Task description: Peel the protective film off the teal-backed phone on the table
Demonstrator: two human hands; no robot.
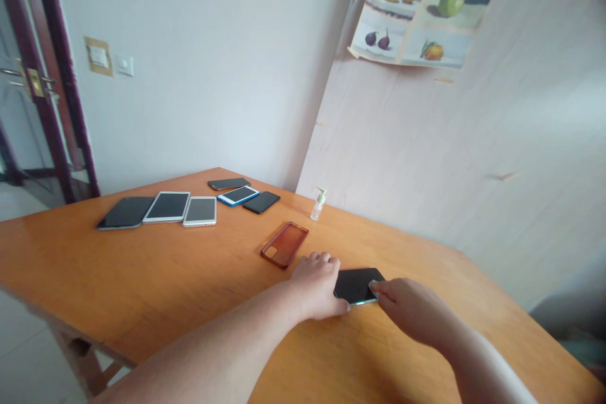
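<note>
A black-screened phone (356, 284) lies flat on the wooden table (199, 284), its screen facing up. My left hand (319, 284) grips its left end, thumb along the near edge and fingers over the far side. On the right part of the screen, my right hand (411, 306) presses a small pale wipe (374, 286) under closed fingertips; most of that wipe is hidden. Just beyond my left hand rests a reddish-brown translucent phone case (285, 244), with its camera cut-out toward me.
A clear pump bottle (318, 205) stands near the far edge. Further left lie a dark tablet (127, 212), a white tablet (167, 207), a smaller white device (200, 211), a blue-edged phone (238, 195) and two black phones (262, 202). A board with fruit pictures (426, 16) leans behind.
</note>
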